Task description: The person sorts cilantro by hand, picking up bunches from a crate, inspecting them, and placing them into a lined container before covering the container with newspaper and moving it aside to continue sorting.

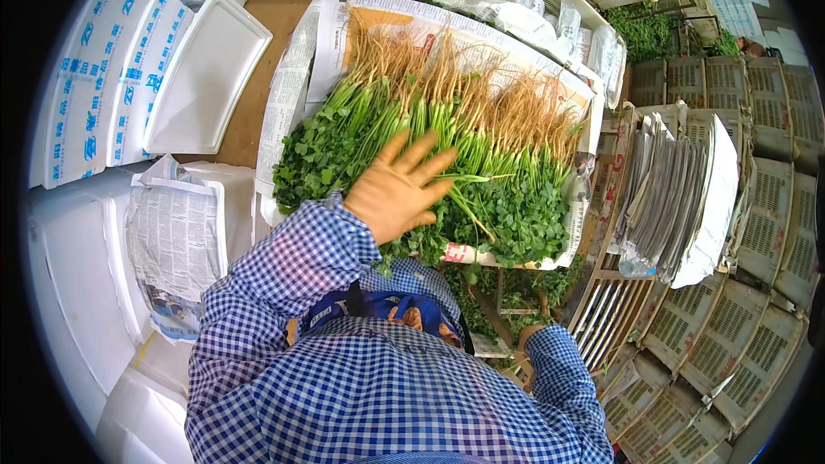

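Observation:
My left hand (401, 190) lies palm down with spread fingers over bunches of leafy green herbs, likely cilantro or celery (509, 200). Their brown roots (445, 71) point away from me and the leaves face me. The bunches rest in a white foam box lined with newspaper (329, 45). A few loose stems (474, 179) lie across the top beside my fingers. My right hand (530, 337) is low at the right, near a wooden frame. Mostly the wrist shows there, and its fingers are hidden.
White foam boxes (77, 270) and a lid (209, 71) stand at the left, one box draped with newspaper (177, 238). At the right a stack of folded newspapers (670, 193) sits on a slatted wooden frame (609, 309). Plastic crates (767, 219) line the far right. More greens (644, 32) lie beyond.

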Demonstrator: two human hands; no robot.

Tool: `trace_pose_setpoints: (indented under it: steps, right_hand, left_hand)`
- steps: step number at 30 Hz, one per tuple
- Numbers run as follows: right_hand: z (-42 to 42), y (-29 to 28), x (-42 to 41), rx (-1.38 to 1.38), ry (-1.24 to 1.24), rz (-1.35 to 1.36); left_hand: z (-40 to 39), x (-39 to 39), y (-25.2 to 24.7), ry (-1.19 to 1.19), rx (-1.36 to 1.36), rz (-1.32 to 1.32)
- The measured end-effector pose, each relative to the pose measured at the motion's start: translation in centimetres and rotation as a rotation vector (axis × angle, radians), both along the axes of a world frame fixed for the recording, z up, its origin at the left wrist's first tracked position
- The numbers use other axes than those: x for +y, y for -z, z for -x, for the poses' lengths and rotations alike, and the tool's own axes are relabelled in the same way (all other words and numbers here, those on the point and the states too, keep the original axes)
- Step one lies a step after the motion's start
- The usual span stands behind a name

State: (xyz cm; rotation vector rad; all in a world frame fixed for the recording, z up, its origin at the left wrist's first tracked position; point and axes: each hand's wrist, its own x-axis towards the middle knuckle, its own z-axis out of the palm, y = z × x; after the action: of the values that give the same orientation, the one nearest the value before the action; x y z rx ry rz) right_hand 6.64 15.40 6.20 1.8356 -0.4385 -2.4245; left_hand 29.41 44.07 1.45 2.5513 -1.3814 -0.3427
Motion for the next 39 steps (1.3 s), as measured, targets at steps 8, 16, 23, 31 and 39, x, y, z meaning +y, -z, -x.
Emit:
trace_pose_setpoints:
  steps: [8, 16, 23, 31, 39]
  right_hand:
    - [-5.2, -1.3, 4.3, -0.963, 0.544, -0.367]
    - [-14.9, 4.4, 11.3, -1.304, 0.896, -0.345]
    - [-17.7, 4.7, 12.7, -1.409, 0.546, -0.415]
    - [-5.8, 0.9, 4.2, -0.264, 0.268, -0.246]
    - [-8.5, -3.4, 2.8, -1.051, 0.456, -0.105]
  left_hand:
    - [-0.3, 2.5, 2.7, -0.326, 0.107, 0.280]
    - [-0.2, 3.0, 3.3, -0.319, 0.105, 0.430]
    - [-0.7, 2.4, 2.7, -0.253, 0.072, 0.288]
    - [-1.2, 1.8, 2.8, -0.238, 0.095, 0.211]
    - [-0.8, 1.7, 2.8, -0.250, 0.102, 0.156]
